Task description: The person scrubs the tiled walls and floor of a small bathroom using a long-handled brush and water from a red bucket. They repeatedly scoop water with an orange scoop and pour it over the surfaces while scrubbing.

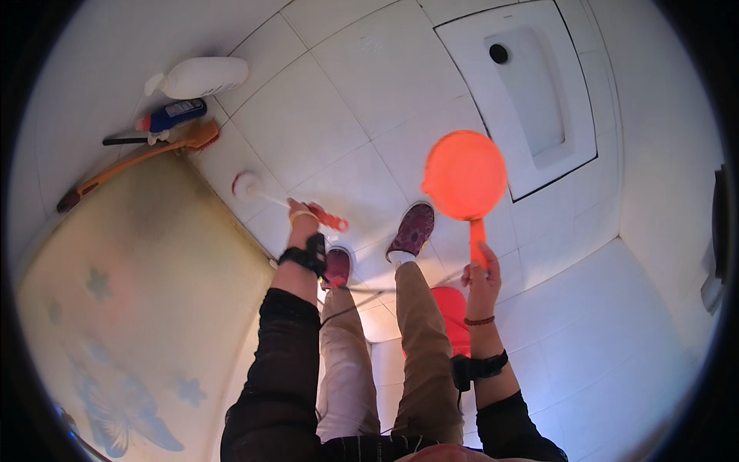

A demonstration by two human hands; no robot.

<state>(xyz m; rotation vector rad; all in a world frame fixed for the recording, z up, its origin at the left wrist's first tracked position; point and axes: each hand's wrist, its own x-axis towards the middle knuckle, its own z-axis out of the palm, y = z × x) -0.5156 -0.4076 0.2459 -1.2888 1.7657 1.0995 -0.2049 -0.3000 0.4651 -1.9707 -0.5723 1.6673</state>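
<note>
My left hand (303, 212) grips the red handle of a toilet brush (248, 185), whose round white and red head points away to the left, over the floor tiles. In my right hand (482, 274) is the handle of an orange plastic water ladle (465, 174). The ladle's round bowl hangs over the floor beside the near left edge of a white squat toilet (522, 104). Whether the ladle holds water cannot be told. Both wrists wear black straps with small devices.
Against the left wall stand a white bottle (202, 78), a blue bottle with a red cap (176, 114) and a long-handled orange brush (144, 156). A butterfly-patterned panel (115, 323) rises at left. Behind my right leg is a red plastic object (453, 315). A cable (369, 290) crosses near my legs.
</note>
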